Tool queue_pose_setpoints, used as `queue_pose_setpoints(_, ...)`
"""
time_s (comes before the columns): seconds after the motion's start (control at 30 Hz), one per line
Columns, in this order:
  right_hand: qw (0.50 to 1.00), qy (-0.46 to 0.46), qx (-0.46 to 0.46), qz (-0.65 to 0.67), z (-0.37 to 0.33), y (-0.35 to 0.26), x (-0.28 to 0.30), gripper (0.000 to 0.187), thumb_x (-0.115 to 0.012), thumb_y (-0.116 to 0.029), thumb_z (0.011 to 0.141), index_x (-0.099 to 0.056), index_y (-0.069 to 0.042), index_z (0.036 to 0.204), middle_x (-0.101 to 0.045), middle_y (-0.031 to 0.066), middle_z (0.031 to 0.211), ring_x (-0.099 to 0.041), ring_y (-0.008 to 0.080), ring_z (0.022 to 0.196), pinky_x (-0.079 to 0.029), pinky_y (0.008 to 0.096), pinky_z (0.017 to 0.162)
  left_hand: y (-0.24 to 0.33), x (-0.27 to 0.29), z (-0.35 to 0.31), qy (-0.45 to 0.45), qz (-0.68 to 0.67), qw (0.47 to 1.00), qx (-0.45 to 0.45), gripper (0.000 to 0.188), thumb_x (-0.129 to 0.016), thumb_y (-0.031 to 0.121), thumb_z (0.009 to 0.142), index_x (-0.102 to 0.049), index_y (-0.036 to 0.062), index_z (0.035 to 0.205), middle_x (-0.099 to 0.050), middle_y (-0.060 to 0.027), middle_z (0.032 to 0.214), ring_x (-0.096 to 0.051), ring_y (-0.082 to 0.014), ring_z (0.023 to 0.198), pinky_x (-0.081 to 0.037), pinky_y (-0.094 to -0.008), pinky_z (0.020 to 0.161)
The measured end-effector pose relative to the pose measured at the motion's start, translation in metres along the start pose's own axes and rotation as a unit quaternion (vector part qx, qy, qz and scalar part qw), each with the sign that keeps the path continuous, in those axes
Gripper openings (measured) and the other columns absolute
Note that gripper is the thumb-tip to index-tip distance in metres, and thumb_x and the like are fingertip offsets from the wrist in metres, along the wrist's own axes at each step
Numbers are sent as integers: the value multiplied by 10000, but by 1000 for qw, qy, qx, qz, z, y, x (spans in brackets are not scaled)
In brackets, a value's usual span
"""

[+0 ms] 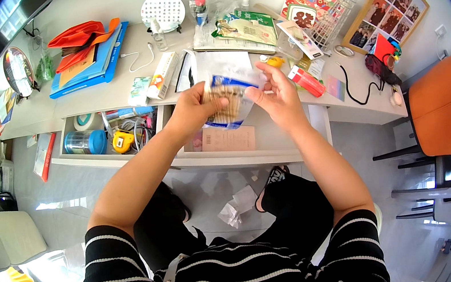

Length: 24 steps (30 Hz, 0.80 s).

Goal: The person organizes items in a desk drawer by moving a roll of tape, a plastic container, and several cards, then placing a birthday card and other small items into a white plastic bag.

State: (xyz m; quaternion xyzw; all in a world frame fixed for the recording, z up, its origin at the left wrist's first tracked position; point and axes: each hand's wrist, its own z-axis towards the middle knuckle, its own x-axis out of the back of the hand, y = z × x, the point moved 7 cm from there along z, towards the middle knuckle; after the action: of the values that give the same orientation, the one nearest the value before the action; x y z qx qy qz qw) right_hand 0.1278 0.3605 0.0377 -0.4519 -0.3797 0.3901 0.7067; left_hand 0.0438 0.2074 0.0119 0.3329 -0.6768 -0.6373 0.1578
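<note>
A clear plastic packet with blue print (226,99), filled with thin tan sticks, is held up over the open middle drawer. My left hand (193,111) is closed on its left side, the thumb lying across the front. At its right edge is my right hand (278,98), thumb against the packet and fingers bent around the clear film at the upper corner. Below the packet, a pinkish-tan booklet (229,139) lies in the middle drawer (283,144).
The left drawer (75,156) holds a yellow tape measure (122,141), a blue-lidded clear jar (85,143) and cables. On the desk are blue folders (90,73), a white box (163,76) and a red-and-white pack (307,81). Crumpled paper (237,206) lies on the floor near my feet.
</note>
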Motion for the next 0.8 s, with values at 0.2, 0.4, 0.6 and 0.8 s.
queue_pose_setpoints(0.2, 963, -160, -38, -215, -25, -5, -11, 207, -635, -208, 841, -657, -33, 950, -637, 156, 732, -604, 238, 639, -461, 343, 604, -33, -20, -8, -107, 205, 972, -30, 259, -695, 47, 785, -614, 1, 1027, -656, -29, 845, -560, -58, 746, -486, -235, 705)
queue_pose_setpoints(0.4, 960, -45, -88, -262, -49, 19, 60, 178, -583, -183, 867, -655, -37, 937, -620, 171, 709, -593, 272, 587, -453, 331, 563, -71, -21, -24, -200, 534, 820, 47, 661, -703, 407, 752, -506, 34, 1260, -562, -202, 1198, -546, -346, 1093, -434, -397, 930)
queue_pose_setpoints(0.6, 911, 9, -124, -393, -79, 45, 130, 173, -581, -172, 857, -657, -37, 936, -632, 174, 748, -610, 301, 647, -468, 353, 608, -87, -26, -45, -297, 624, 719, 77, 616, -691, 382, 771, -527, 34, 1252, -614, -208, 1087, -590, -354, 985, -459, -398, 874)
queue_pose_setpoints(0.8, 902, 68, -242, -352, -97, 90, 174, 186, -610, -185, 828, -657, -22, 904, -643, 194, 784, -622, 337, 697, -479, 389, 647, -90, -23, -42, -305, 631, 709, 73, 551, -667, 373, 785, -549, 52, 1218, -633, -168, 1062, -584, -327, 1019, -450, -413, 890)
